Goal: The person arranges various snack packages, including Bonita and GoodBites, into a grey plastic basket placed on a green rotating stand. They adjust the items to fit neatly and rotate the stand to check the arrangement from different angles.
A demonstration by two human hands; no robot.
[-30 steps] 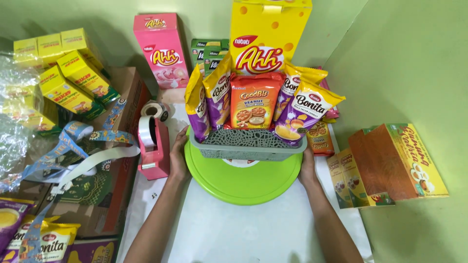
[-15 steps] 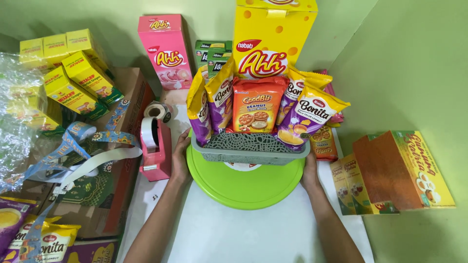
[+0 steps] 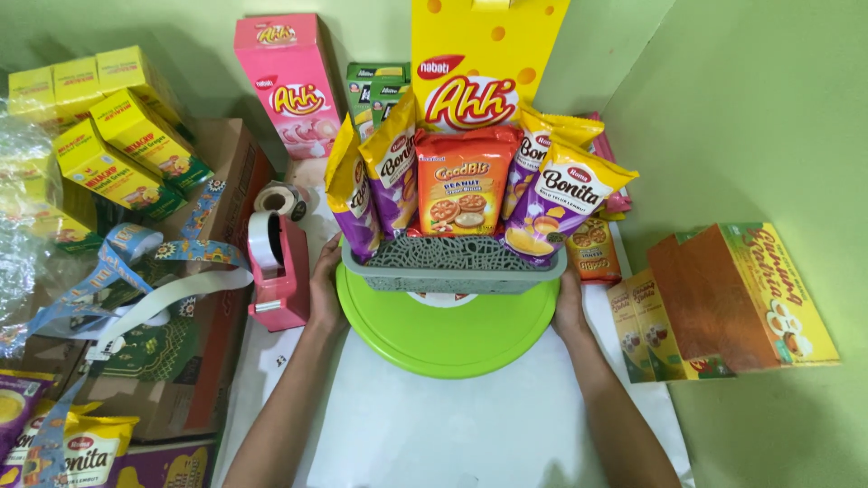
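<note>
Left hand (image 3: 325, 287) pressed flat against left end of grey basket (image 3: 452, 267), fingers (image 3: 327, 256) extended and together, not curled around anything. Right hand (image 3: 570, 303) same on right end, fingers (image 3: 570, 282) mostly hidden behind basket wall, so grip unclear. Basket sitting on green round tray (image 3: 448, 330), centre of white sheet (image 3: 434, 425). Packed upright inside: orange biscuit pack (image 3: 463, 194) in middle, purple-yellow snack bags (image 3: 375, 181) left and right, tall yellow box (image 3: 484, 63) behind. Pink tape dispenser (image 3: 278, 271) just beside left hand, tape roll (image 3: 282, 199) behind it. Pink box (image 3: 289, 81) standing further back. Small yellow boxes (image 3: 108, 136) and patterned ribbon (image 3: 117, 262) on cardboard box (image 3: 226, 172) far left. Orange-yellow boxes (image 3: 741, 298) lying near right forearm.
</note>
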